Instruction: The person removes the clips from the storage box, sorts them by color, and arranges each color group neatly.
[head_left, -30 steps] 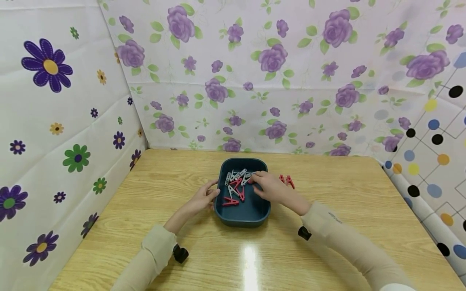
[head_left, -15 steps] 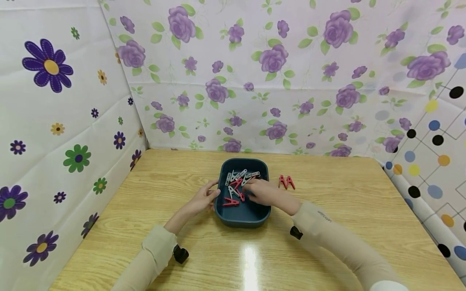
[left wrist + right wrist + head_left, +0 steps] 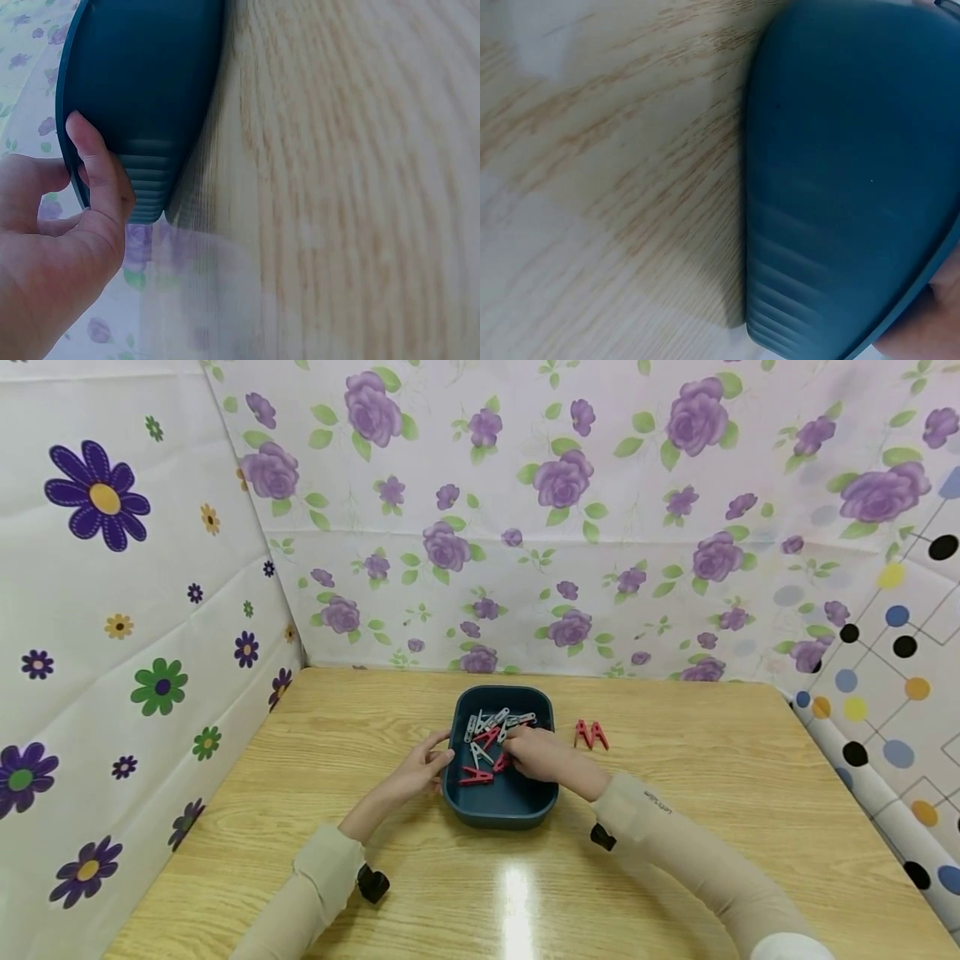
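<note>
A dark blue-green plastic bin [image 3: 498, 817] holds several red and grey-white clothespins. My left hand [image 3: 412, 771] grips its left wall; in the left wrist view the hand [image 3: 71, 232] has thumb and fingers on both sides of the rim. Inside the bin, my right hand [image 3: 543, 756] reaches over the right wall and pinches a red clothespin [image 3: 501, 763], its fingertips mostly hidden. Another red clothespin [image 3: 476, 777] and a grey-white clothespin [image 3: 480, 755] lie to the left of it. In the right wrist view the bin wall [image 3: 840, 165] hides most of that hand.
Two red clothespins [image 3: 591, 735] stand side by side on the wooden table [image 3: 697, 760], right of the bin. Flower-patterned cloth [image 3: 525, 568] hangs behind the table, and patterned cloths line both sides.
My right hand has moved down and left from the bin's upper right part to the red clothespin near the middle, which has turned. My left hand has stayed on the wall.
</note>
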Tool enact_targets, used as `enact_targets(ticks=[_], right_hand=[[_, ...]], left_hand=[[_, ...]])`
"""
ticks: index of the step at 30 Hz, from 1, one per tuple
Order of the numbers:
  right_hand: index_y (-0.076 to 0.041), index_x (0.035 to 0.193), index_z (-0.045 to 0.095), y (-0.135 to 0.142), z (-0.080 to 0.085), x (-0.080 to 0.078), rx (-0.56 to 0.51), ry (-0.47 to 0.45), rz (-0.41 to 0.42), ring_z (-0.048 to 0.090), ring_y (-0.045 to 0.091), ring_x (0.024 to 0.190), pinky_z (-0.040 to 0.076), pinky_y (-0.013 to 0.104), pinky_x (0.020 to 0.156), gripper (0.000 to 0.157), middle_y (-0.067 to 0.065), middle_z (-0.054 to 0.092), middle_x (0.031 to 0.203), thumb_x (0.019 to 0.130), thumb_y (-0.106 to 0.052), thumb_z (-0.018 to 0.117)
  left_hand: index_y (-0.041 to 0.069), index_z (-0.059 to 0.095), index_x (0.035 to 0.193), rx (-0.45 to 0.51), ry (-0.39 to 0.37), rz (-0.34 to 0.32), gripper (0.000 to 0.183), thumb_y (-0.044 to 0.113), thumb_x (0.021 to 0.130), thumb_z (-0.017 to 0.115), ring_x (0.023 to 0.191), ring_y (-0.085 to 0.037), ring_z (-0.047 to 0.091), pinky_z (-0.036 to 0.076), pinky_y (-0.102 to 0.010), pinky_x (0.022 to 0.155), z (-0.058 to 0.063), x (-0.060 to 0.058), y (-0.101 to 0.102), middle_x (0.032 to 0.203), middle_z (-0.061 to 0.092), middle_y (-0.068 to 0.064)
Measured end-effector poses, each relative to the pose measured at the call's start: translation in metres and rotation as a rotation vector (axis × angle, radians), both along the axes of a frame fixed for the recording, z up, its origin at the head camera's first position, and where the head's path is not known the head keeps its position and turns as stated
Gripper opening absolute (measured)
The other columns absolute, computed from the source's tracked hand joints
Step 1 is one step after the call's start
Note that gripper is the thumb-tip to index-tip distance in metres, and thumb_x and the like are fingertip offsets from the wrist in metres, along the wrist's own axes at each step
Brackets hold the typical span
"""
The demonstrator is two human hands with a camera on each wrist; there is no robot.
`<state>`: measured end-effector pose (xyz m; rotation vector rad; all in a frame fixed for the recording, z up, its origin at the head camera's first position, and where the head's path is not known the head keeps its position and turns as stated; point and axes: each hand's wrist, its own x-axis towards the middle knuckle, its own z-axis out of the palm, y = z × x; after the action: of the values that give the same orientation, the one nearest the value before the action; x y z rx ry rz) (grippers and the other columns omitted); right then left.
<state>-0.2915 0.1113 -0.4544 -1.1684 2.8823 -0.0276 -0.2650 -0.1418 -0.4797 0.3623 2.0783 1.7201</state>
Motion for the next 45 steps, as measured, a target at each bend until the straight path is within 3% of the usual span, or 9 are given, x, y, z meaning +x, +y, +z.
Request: enact_targets(ticks=[2, 5, 11, 16, 26, 34, 45], right_hand=[[-0.013, 0.09, 0.07, 0.0, 0.0, 0.0, 0.004, 0.004, -0.022, 0.056, 0.016, 0.074, 0.048, 0.03, 0.063, 0.003, 0.004, 0.061, 0.091, 0.087, -0.014, 0.071], [-0.014, 0.088, 0.066, 0.0, -0.001, 0.001, 0.023, 0.009, -0.054, 0.054, 0.015, 0.072, 0.046, 0.03, 0.061, 0.012, 0.003, 0.059, 0.089, 0.083, -0.019, 0.076], [-0.014, 0.107, 0.065, -0.001, -0.001, 0.002, 0.061, 0.017, -0.095, 0.062, 0.017, 0.081, 0.053, 0.033, 0.067, 0.033, 0.003, 0.065, 0.095, 0.081, -0.026, 0.08], [-0.013, 0.101, 0.069, -0.002, 0.001, 0.002, 0.085, -0.018, -0.108, 0.061, 0.016, 0.076, 0.052, 0.033, 0.068, 0.023, 0.001, 0.067, 0.088, 0.082, -0.024, 0.078], [-0.013, 0.098, 0.069, 0.003, 0.001, 0.002, 0.017, 0.005, -0.071, 0.058, 0.013, 0.069, 0.05, 0.03, 0.062, 0.021, 0.001, 0.066, 0.087, 0.082, -0.023, 0.078], [-0.013, 0.104, 0.07, 0.01, 0.0, 0.002, -0.086, 0.036, -0.037, 0.066, 0.017, 0.084, 0.055, 0.034, 0.072, 0.024, 0.003, 0.069, 0.101, 0.083, -0.022, 0.076], [-0.014, 0.106, 0.069, 0.017, 0.002, 0.005, -0.218, 0.125, -0.014, 0.064, 0.016, 0.086, 0.056, 0.032, 0.074, 0.024, 0.003, 0.066, 0.1, 0.084, -0.024, 0.075]], left_hand=[[0.01, 0.02, 0.154, -0.001, 0.002, -0.001, 0.054, 0.024, 0.106, 0.04, 0.06, -0.01, 0.055, 0.044, -0.028, 0.058, 0.0, 0.0, 0.0, 0.116, 0.057, -0.032], [0.009, 0.02, 0.154, 0.005, -0.001, -0.001, 0.054, 0.023, 0.106, 0.04, 0.061, -0.009, 0.055, 0.045, -0.028, 0.058, 0.001, 0.001, 0.0, 0.117, 0.056, -0.034], [0.01, 0.02, 0.154, 0.033, -0.028, 0.007, 0.053, 0.023, 0.106, 0.04, 0.064, -0.008, 0.056, 0.046, -0.028, 0.059, 0.002, 0.002, 0.001, 0.12, 0.055, -0.034], [0.01, 0.02, 0.154, 0.029, -0.032, 0.006, 0.053, 0.022, 0.106, 0.039, 0.065, -0.009, 0.056, 0.046, -0.028, 0.06, 0.002, 0.002, 0.001, 0.121, 0.055, -0.034], [0.009, 0.019, 0.154, 0.022, -0.02, -0.002, 0.052, 0.021, 0.106, 0.038, 0.064, -0.008, 0.055, 0.047, -0.028, 0.059, 0.004, 0.004, 0.002, 0.12, 0.054, -0.035], [0.008, 0.019, 0.154, 0.038, -0.02, -0.002, 0.053, 0.02, 0.106, 0.038, 0.063, -0.008, 0.055, 0.046, -0.028, 0.059, 0.004, 0.003, 0.003, 0.119, 0.054, -0.036], [0.012, 0.018, 0.154, 0.029, -0.028, 0.001, 0.053, 0.022, 0.106, 0.039, 0.063, -0.009, 0.055, 0.046, -0.028, 0.059, 0.002, 0.002, 0.001, 0.123, 0.054, -0.034]])
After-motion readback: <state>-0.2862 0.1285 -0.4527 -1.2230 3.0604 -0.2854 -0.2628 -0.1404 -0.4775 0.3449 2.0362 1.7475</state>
